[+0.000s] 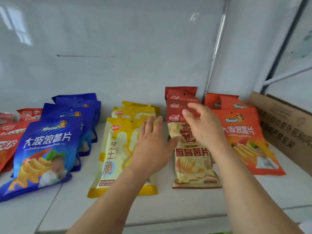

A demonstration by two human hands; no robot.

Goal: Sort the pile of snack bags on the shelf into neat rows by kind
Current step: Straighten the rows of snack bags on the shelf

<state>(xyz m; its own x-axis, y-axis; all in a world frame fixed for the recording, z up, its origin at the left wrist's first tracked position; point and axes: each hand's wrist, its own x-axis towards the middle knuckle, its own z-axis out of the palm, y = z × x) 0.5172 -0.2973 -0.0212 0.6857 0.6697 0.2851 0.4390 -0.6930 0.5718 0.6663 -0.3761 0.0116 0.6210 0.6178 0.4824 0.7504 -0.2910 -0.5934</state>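
Observation:
Snack bags lie in rows on a white shelf (168, 205). From left: red bags (10, 132), blue bags (45, 149), yellow bags (116, 149), red-and-cream bags (194, 164), orange bags (244, 141). My left hand (150, 142) lies flat with straight fingers on the right side of the front yellow bag, its thumb reaching toward the red-and-cream bag. My right hand (202, 125) hovers over the upper part of the front red-and-cream bag with fingers loosely spread, holding nothing.
A brown cardboard box (283, 122) with printed text stands at the right end of the shelf beside the orange bags. White panels (118, 48) close off the back. A metal upright (214, 54) runs up behind the red-and-cream row.

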